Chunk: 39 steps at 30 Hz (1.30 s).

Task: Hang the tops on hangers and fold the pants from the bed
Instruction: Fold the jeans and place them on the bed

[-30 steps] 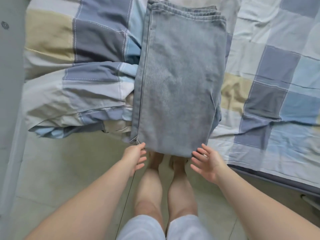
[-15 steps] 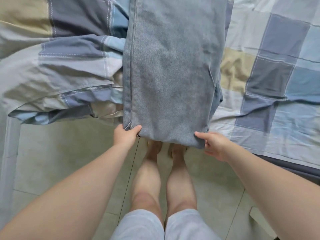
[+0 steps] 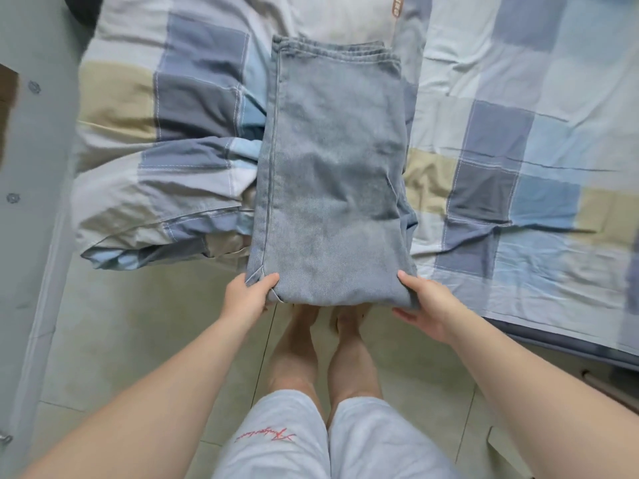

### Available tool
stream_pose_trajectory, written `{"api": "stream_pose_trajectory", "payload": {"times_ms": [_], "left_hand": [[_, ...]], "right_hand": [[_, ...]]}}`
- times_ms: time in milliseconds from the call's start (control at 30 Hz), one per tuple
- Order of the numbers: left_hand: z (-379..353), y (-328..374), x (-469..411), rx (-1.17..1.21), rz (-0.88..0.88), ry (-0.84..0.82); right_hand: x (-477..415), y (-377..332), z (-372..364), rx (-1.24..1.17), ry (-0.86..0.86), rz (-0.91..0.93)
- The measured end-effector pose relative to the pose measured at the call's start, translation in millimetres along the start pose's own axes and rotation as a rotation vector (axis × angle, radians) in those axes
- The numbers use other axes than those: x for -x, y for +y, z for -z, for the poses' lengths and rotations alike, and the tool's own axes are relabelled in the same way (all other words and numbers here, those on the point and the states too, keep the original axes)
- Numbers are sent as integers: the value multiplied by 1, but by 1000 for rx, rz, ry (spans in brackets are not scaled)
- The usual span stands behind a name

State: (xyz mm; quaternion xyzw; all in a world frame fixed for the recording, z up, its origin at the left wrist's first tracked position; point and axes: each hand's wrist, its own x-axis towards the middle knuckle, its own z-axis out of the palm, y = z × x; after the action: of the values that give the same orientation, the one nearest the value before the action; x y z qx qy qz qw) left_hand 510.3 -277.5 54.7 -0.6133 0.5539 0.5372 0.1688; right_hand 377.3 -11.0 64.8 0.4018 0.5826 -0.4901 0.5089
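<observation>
- the folded jeans (image 3: 332, 174) lay on the bed (image 3: 518, 150), a long narrow stack with its long axis running from 6 o'clock at the person's body straight out to 12 o'clock.
- the near short end jutted past the mattress edge, above the person's bare feet; the far end, toward 12, showed several stacked edges of denim.
- the left hand (image 3: 247, 297) pinched the near corner at about 7 o'clock, thumb on top and fingers tucked under.
- the right hand (image 3: 425, 305) gripped the near corner at about 5 o'clock the same way; the hands were apart by the stack's width, and neither looked nearer than the other.
- whichever way that end went next, i judged both corners would need to travel together to keep the side edges lined up.
- the denim was pale washed blue, fairly flat, with a stitched seam down its 9 o'clock side.
- a bunched quilt (image 3: 155, 160) pressed against the jeans at 9 o'clock.
</observation>
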Motion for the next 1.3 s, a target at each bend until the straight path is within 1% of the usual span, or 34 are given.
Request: {"api": "stream_pose_trajectory", "payload": {"times_ms": [100, 167, 267, 400, 533, 633, 733, 867, 1000, 1100, 1167, 1200, 1233, 1267, 1300], "left_hand": [[1, 19, 17, 92, -80, 51], [1, 38, 23, 169, -97, 74], [1, 78, 27, 282, -89, 94], [0, 141, 22, 400, -90, 82], [-2, 210, 13, 493, -48, 46], [-5, 257, 2, 480, -15, -9], [-11, 299, -17, 408, -21, -29], [-21, 352, -47, 314, -27, -44], [-43, 386, -85, 301, -48, -32], [-65, 399, -114, 342, -101, 15], [-79, 401, -136, 382, -185, 60], [-87, 399, -148, 365, -253, 86], [-94, 394, -159, 301, -343, 103], [-100, 385, -169, 181, -448, 94], [-106, 372, -179, 5, -549, 52]], "right_hand": [[21, -18, -3, -65, 30, 31], [29, -33, -7, -134, 65, 64], [39, -62, -16, -213, 95, 152], [50, -111, -30, -253, 100, 321], [59, -167, -50, -240, 83, 372], [55, -209, -63, -297, 82, 421], [45, -253, -74, -322, 106, 462], [25, -309, -91, -263, 122, 511], [-12, -348, -99, -222, 148, 532], [-49, -367, -103, -255, 155, 538], [-74, -373, -107, -240, 107, 542], [-86, -373, -111, -205, 57, 543], [-97, -369, -115, -147, 11, 555], [-108, -363, -118, -84, -21, 587], [-119, -355, -120, -12, -37, 639]]}}
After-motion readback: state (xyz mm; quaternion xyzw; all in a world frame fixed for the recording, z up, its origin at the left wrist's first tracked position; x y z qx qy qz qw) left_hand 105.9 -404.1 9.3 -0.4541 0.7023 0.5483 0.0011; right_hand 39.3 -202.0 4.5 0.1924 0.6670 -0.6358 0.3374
